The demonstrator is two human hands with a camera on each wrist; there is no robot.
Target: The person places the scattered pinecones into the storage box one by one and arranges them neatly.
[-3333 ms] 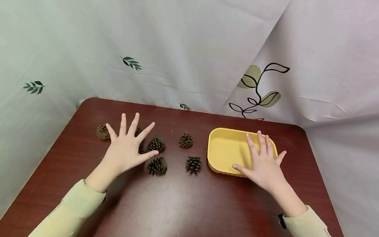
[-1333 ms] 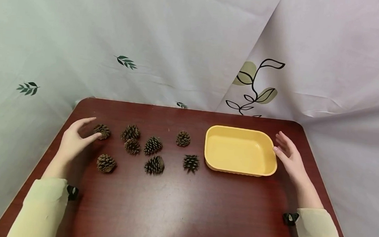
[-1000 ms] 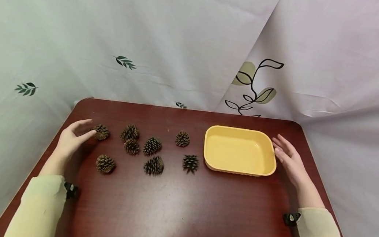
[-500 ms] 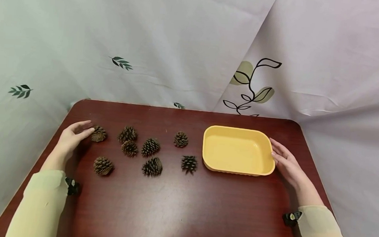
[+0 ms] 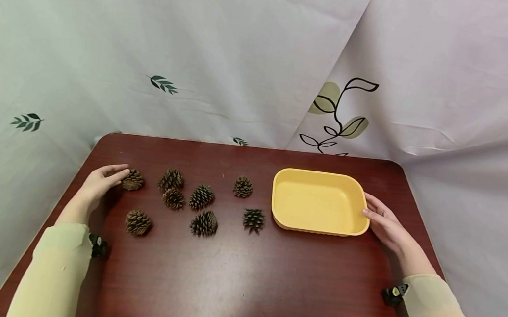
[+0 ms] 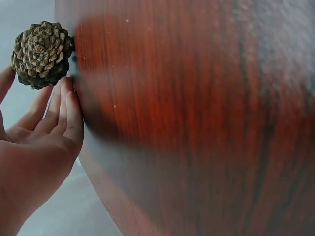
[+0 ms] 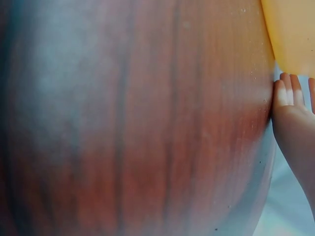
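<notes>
In the head view, my left hand is at the far left, beside a brown pine cone. The left wrist view shows this pine cone just beyond the thumb and fairly straight fingers, with the tips at its lower edge. How firmly they touch it is unclear. On the other side, my right hand rests against the right end of a yellow rectangular tub. Its thumb tip is at the rim, the fingers along the outer wall. In the right wrist view these fingers are straight against the tub.
Several more pine cones lie apart on the dark red table: one nearer the front, a pair of cones that touch, and others toward the tub, such as a spiky cone. A pale curtain hangs behind.
Both hands have come from spread over the table to its sides: the left to the far-left pine cone, the right to the tub's right end. Cones and tub have stayed in place.
</notes>
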